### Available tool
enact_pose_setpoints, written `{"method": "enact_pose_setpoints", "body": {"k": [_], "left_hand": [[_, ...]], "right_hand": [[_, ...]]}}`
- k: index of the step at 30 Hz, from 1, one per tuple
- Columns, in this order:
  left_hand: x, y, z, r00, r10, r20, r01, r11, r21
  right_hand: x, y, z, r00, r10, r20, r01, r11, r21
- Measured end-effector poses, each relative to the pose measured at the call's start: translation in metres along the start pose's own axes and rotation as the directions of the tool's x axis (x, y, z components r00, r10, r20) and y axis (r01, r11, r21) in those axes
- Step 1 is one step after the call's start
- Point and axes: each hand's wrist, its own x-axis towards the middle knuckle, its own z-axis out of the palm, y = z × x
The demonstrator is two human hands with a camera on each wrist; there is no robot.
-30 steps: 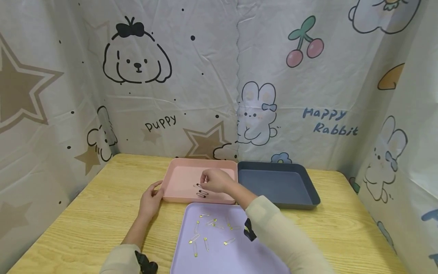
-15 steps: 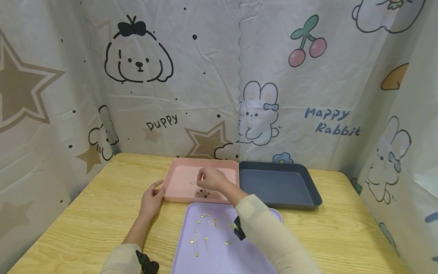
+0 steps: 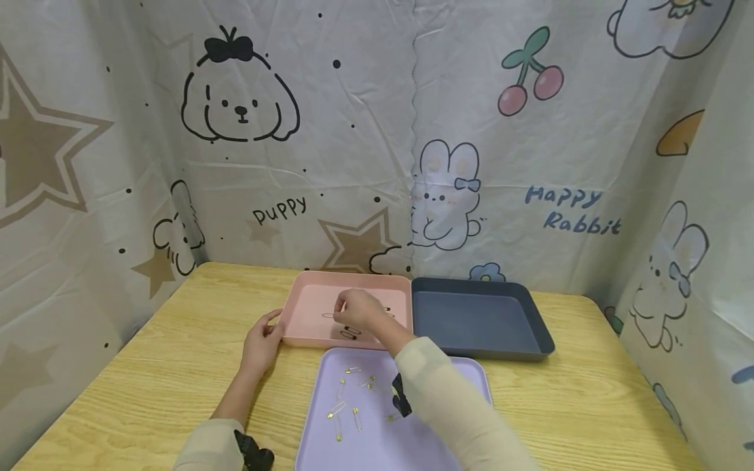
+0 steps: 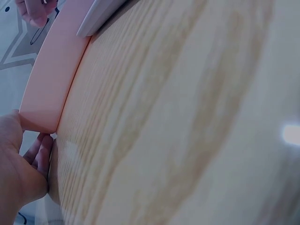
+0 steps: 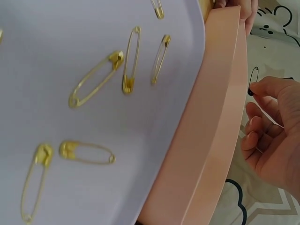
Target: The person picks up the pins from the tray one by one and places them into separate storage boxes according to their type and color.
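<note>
My right hand [image 3: 360, 309] pinches a black safety pin [image 5: 253, 76] between thumb and index finger, over the pink tray [image 3: 315, 294]. The pin's loop points left, away from the fingertips. Several other black safety pins [image 3: 350, 334] lie in that tray, some beside and partly behind the hand. My left hand [image 3: 262, 345] holds the tray's left end near its front corner; in the left wrist view its thumb is at the rim and its curled fingers [image 4: 44, 150] are at the lower corner. Gold safety pins [image 5: 96, 79] lie scattered on the lilac tray [image 3: 383, 451].
A dark grey-blue tray [image 3: 477, 320] stands against the pink tray's right side. The lilac tray lies in front of the pink one on the wooden table [image 3: 589, 405]. A printed cloth [image 3: 365, 163] hangs behind and at both sides.
My right hand has shifted left over the pink tray with the black safety pin, uncovering black pins to its right. The right forearm now covers more of the lilac tray. My left hand stays put.
</note>
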Motion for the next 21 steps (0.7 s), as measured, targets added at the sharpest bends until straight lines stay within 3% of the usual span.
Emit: {"method": "enact_pose_setpoints", "body": {"k": [21], "left_hand": [[0.002,-0.005,0.001,1.0,0.001,0.001,-0.001,1.0,0.017]], "right_hand": [[0.002,-0.012,0.019,0.998,0.045,-0.04,-0.045,0.999,0.016]]}}
